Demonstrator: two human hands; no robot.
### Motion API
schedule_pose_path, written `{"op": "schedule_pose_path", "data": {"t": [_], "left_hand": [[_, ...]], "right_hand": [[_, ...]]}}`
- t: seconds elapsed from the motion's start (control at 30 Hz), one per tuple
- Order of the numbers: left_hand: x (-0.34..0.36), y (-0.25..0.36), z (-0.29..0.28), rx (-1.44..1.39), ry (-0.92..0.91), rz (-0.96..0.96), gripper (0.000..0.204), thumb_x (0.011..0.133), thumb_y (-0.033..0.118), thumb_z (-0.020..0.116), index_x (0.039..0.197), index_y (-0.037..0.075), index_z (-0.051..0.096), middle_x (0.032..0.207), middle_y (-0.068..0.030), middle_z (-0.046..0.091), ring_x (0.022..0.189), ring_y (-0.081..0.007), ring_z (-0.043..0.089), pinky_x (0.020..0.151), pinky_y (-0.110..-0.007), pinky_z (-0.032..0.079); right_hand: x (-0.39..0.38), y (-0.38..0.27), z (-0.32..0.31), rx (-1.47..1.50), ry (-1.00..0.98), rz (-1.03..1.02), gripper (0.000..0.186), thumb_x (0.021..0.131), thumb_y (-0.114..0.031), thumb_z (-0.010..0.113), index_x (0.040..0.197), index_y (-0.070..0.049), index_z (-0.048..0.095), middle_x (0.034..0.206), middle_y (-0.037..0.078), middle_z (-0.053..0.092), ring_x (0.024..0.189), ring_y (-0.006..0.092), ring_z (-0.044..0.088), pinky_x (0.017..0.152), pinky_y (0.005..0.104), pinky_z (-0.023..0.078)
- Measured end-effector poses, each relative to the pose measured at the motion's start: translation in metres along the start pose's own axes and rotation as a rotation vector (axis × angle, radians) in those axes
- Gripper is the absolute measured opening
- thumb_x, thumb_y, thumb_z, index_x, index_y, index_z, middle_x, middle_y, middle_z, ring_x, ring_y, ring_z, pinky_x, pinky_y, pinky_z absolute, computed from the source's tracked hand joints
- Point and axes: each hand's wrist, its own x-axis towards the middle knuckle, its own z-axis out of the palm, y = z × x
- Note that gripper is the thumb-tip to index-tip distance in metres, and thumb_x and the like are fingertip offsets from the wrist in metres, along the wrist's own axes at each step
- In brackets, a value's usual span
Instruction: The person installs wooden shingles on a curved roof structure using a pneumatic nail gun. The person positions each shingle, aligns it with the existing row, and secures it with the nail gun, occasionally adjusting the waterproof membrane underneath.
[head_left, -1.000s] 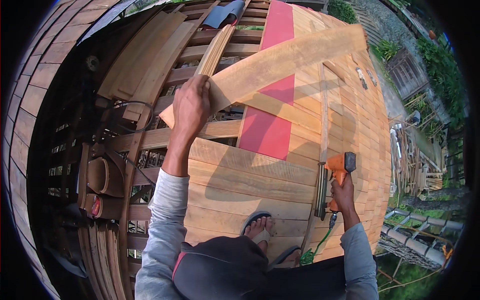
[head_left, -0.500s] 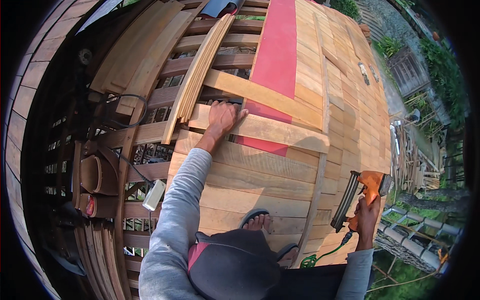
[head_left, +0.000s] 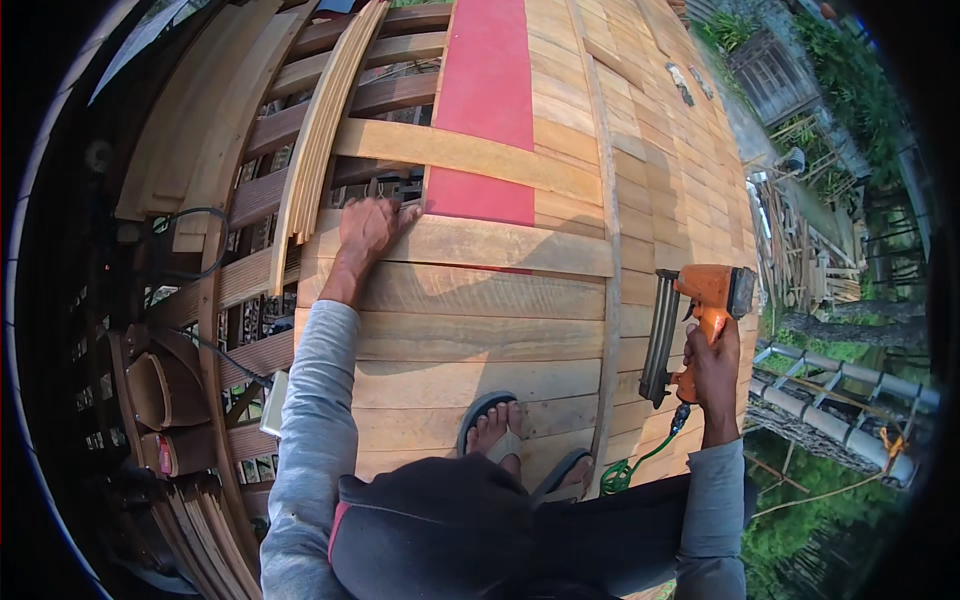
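Note:
At the left end of a pale wooden board (head_left: 510, 243), my left hand (head_left: 370, 230) has its fingers curled over the upper edge. The board lies crosswise beside fitted planks (head_left: 460, 335), over part of a red underlay strip (head_left: 480, 70). Another loose board (head_left: 480, 160) crosses the strip higher up. My right hand (head_left: 712, 365) grips an orange nail gun (head_left: 730, 285), held over the planks at the right, with a green hose (head_left: 625, 470) hanging from its base.
Stacked slats (head_left: 325, 130) and long boards (head_left: 180, 120) rest on open battens at the left, beside a tool pouch (head_left: 160, 390), a pale box (head_left: 272, 400) and cables. My sandalled feet (head_left: 490, 430) stand below. A ladder (head_left: 850, 410) and lumber pile (head_left: 800, 270) lie beyond the right edge.
The board that my left hand held raised and angled now lies flat crosswise, lower in view. My right hand moved right with the nail gun, then slightly up. The view has shifted too.

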Motion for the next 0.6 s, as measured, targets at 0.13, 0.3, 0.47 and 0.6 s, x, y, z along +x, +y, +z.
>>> {"op": "schedule_pose_path", "data": {"t": [0.13,0.3,0.47,0.6], "left_hand": [[0.002,0.006,-0.001,0.013,0.004,-0.059,0.058,0.100,0.066,0.057,0.100,0.013,0.083,0.094,-0.0219,0.078,0.090,-0.0405,0.076,0.088,-0.053,0.057],[0.002,0.001,-0.002,0.018,0.050,-0.017,0.057,0.101,0.063,0.057,0.094,0.011,0.080,0.088,-0.0236,0.076,0.092,-0.0423,0.075,0.085,-0.053,0.058],[0.005,-0.017,0.000,0.023,-0.026,-0.056,0.058,0.101,0.066,0.056,0.098,0.013,0.079,0.091,-0.0230,0.077,0.091,-0.0437,0.075,0.081,-0.054,0.059],[0.003,-0.015,0.001,0.076,-0.014,-0.042,0.060,0.100,0.069,0.054,0.101,0.014,0.078,0.093,-0.0230,0.077,0.092,-0.0439,0.075,0.081,-0.055,0.059]], "right_hand": [[0.004,0.001,-0.001,-0.121,0.049,0.052,0.037,0.094,-0.011,0.067,0.127,0.003,0.057,0.082,0.007,0.066,0.068,0.0140,0.066,0.060,0.0319,0.055],[0.003,-0.009,-0.005,-0.176,0.048,0.086,0.042,0.094,-0.012,0.066,0.132,0.002,0.054,0.084,0.010,0.068,0.067,0.0168,0.067,0.061,0.0351,0.056],[0.001,0.000,-0.009,-0.291,0.020,0.040,0.034,0.099,-0.013,0.068,0.127,0.000,0.053,0.083,0.005,0.063,0.066,0.0112,0.062,0.057,0.0308,0.054],[0.015,0.021,0.011,-0.363,-0.036,-0.039,0.037,0.097,-0.013,0.068,0.127,0.001,0.052,0.080,0.009,0.065,0.064,0.0149,0.065,0.057,0.0332,0.055]]}}
